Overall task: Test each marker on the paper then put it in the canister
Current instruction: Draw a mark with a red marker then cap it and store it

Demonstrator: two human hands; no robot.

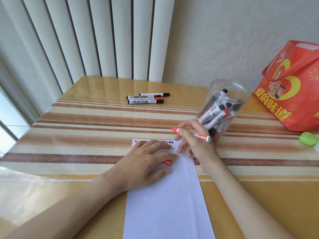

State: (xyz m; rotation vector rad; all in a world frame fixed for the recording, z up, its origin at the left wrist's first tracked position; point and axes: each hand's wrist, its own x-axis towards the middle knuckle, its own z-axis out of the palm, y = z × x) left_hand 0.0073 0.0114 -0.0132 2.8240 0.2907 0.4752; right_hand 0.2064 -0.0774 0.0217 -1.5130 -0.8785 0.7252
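Marker (pixel 191 133), red-tipped and uncapped, lies pinched in the right hand (pixel 193 144) just above the paper's (pixel 165 195) top edge. Left hand (pixel 146 163) lies flat on the paper, seemingly over the red cap (pixel 46 162). Canister (pixel 222 107) stands just beyond.

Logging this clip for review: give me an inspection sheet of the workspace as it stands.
Surface: striped table under a glossy cover.
Job's things: paper with test marks along its far edge; clear canister holding several markers; three markers lying at the far side; red cap under the left hand.
Clutter: red bag; green object.
Hands: left hand flat on the paper; right hand holds an uncapped red marker.
Cables: nothing seen.
Surroundings: vertical blinds; wall.
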